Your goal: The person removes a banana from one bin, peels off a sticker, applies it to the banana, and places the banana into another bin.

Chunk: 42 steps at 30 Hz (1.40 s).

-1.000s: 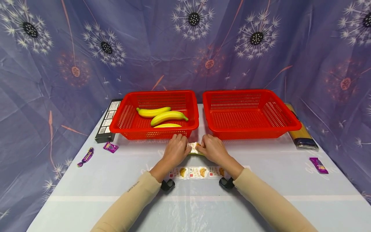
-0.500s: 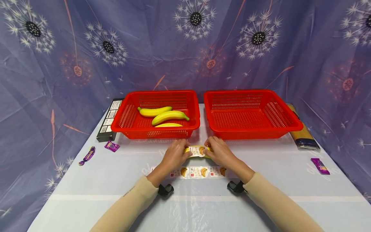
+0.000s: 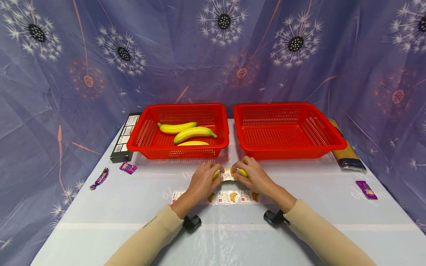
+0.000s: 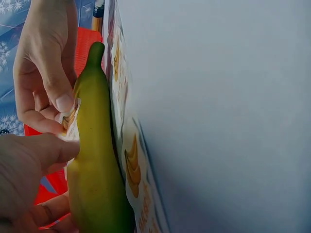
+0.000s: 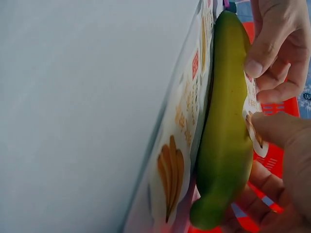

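A yellow-green banana [image 3: 244,173] lies on the table just in front of the two red baskets, with a small white banana sticker [image 3: 227,174] on its upper side. My left hand [image 3: 203,180] grips its left part and my right hand [image 3: 253,177] its right part, fingers curled over it. In the left wrist view both thumbs touch the sticker [image 4: 72,119] on the banana [image 4: 97,160]. The right wrist view shows the same banana [image 5: 223,131] and sticker [image 5: 252,121]. A strip of banana stickers [image 3: 229,197] lies flat right behind the fruit, toward me.
The left red basket [image 3: 133,144] holds three bananas [image 3: 193,133]; the right red basket [image 3: 332,138] holds nothing. A black box [image 3: 123,142] and purple candies [image 3: 127,167] lie at the left. A spaghetti pack [image 3: 346,153] and another candy [image 3: 366,189] lie at the right.
Both hands have drawn back a little toward me with the banana. They have closed in over the sticker, so less of it shows than half a second ago.
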{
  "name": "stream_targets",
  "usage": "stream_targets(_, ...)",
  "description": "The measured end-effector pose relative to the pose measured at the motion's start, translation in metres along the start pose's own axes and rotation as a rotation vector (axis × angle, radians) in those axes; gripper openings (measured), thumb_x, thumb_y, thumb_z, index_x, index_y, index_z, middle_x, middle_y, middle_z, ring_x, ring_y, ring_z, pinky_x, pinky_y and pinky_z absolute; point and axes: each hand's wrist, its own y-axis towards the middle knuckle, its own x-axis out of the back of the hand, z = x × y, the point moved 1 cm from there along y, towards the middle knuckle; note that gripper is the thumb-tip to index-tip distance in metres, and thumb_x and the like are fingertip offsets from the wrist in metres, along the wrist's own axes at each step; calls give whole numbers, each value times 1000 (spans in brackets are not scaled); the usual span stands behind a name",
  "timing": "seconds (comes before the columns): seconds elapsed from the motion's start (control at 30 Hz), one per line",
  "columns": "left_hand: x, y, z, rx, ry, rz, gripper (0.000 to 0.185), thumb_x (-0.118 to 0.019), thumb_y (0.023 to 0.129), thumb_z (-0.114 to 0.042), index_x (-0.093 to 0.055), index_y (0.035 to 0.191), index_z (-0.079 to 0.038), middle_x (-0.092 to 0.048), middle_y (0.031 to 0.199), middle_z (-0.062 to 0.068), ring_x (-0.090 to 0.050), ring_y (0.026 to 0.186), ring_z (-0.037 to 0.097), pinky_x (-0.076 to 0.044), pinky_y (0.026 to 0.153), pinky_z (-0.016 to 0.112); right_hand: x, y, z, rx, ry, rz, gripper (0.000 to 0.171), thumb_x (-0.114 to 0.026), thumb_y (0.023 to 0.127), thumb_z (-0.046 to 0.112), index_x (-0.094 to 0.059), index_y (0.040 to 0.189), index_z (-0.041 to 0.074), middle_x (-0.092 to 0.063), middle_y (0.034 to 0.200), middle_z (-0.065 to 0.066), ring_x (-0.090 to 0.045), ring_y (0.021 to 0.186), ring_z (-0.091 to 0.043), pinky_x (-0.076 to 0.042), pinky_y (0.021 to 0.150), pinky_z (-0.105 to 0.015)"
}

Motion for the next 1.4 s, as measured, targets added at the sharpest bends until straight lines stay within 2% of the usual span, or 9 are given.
stream_targets(0.17, -2, 1, -1, 13, 9, 19, 24, -73, 80, -25, -62, 100, -19, -60, 93, 4, -54, 87, 21, -44, 76, 35, -1, 0, 1, -40, -29, 10, 24, -76, 78, 23, -65, 99, 22, -54, 89, -2, -44, 81, -14, -34, 68, -26)
stream_targets(0.33, -3, 3, -3, 6, 36, 24, 26, -74, 79, -29, -61, 100, -20, -56, 88, 2, -50, 83, 19, -42, 72, 31, -2, -1, 0, -78, -33, 17, 27, -78, 75, 23, -66, 100, 21, -53, 88, 0, -44, 80, -14, -35, 68, -26)
stream_targets(0.5, -6, 8, -7, -13, 90, 26, 29, -76, 78, -32, -61, 100, -21, -54, 85, 2, -49, 82, 18, -39, 68, 28, -2, 0, 0, -88, -40, 29, 29, -78, 75, 22, -66, 101, 20, -54, 90, -1, -44, 82, -15, -35, 70, -27)
stream_targets(0.8, -8, 14, -12, 5, 143, 49, 32, -76, 77, -34, -62, 103, -22, -56, 89, 2, -53, 86, 20, -37, 65, 28, -3, 0, 1, -93, -45, 32, 32, -79, 73, 18, -65, 102, 15, -56, 96, -2, -46, 85, -17, -38, 72, -29)
stream_targets(1.03, -8, 15, -12, 12, 151, 70, 35, -76, 76, -36, -65, 107, -22, -55, 89, 0, -50, 84, 17, -34, 65, 25, -4, 1, 1, -102, -59, 35, 33, -79, 73, 20, -64, 101, 11, -56, 95, -2, -47, 85, -17, -39, 72, -29)
stream_targets(1.2, -8, 15, -11, -11, 150, 82, 35, -75, 78, -34, -68, 109, -19, -53, 89, 1, -47, 82, 16, -34, 65, 25, -4, 1, 1, -100, -81, 25, 35, -80, 72, 21, -64, 101, 11, -56, 96, -3, -47, 85, -18, -40, 72, -30)
stream_targets(1.4, -9, 12, -7, -27, 83, 63, 36, -75, 78, -27, -69, 108, -8, -55, 91, 5, -50, 86, 19, -42, 76, 32, -6, 1, 2, -79, -123, 23, 39, -81, 71, 25, -62, 102, 12, -56, 96, -3, -47, 86, -18, -41, 72, -30)
